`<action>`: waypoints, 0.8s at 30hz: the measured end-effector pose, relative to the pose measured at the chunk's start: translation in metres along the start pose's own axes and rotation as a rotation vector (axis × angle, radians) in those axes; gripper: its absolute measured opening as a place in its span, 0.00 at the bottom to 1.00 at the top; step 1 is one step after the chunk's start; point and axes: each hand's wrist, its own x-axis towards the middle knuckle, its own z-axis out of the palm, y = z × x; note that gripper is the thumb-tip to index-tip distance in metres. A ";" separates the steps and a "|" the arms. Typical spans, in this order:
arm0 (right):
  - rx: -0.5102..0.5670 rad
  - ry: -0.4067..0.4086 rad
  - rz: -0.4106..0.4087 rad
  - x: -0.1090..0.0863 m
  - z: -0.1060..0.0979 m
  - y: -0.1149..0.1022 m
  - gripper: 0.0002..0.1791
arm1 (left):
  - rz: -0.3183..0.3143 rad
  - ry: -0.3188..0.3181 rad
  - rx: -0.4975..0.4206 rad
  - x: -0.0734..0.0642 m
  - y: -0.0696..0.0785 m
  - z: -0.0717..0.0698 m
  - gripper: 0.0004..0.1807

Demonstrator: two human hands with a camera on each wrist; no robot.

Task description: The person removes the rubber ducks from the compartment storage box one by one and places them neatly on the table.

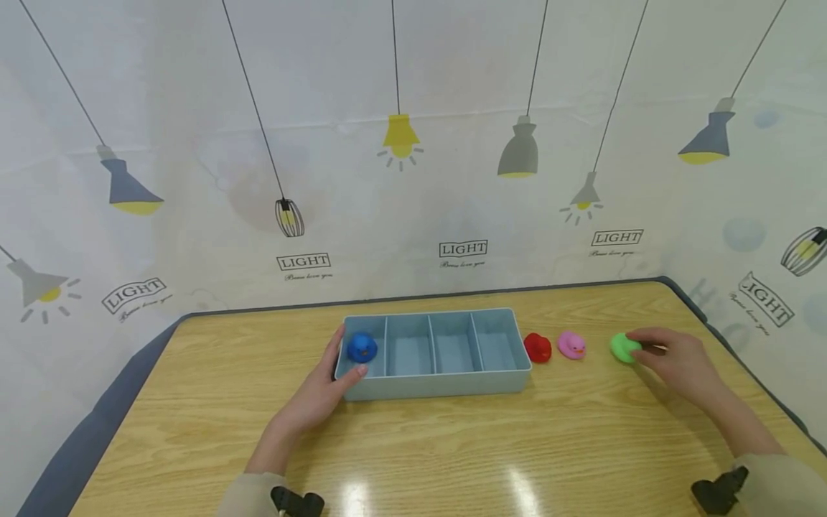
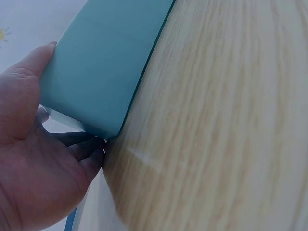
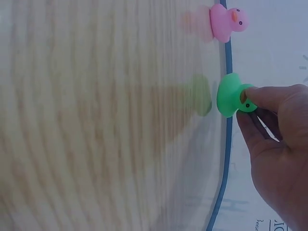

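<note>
At the right of the table, my right hand (image 1: 680, 362) pinches a green rubber duck (image 1: 624, 348) between thumb and fingers. The right wrist view shows the fingertips on the head of the duck (image 3: 231, 96), with a small gap between its base and its reflection on the tabletop. My left hand (image 1: 323, 391) grips the left end of a blue-grey divided box (image 1: 439, 385), thumb over the front rim. In the left wrist view the fingers curl round the end wall of the box (image 2: 106, 62). A blue rubber duck (image 1: 362, 348) sits in the leftmost compartment.
A red rubber duck (image 1: 538, 348) stands close beside the box's right end. Right of it is a pink rubber duck (image 1: 571, 345), between the red one and my right hand. Behind the wooden table (image 1: 439, 445) hangs a white cloth (image 1: 362, 215) printed with lamps.
</note>
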 end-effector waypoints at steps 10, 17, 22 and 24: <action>0.024 -0.039 -0.016 0.013 0.012 -0.007 0.16 | 0.003 0.001 0.009 0.001 -0.001 0.000 0.49; 0.051 -0.076 -0.014 0.019 0.016 -0.010 0.17 | 0.010 0.001 0.003 0.000 0.000 0.000 0.49; 0.049 -0.103 0.011 0.021 0.017 -0.012 0.17 | 0.011 0.001 0.002 0.000 -0.001 0.000 0.49; 0.049 -0.119 0.033 0.022 0.016 -0.013 0.18 | 0.009 0.002 0.004 0.000 -0.001 0.000 0.49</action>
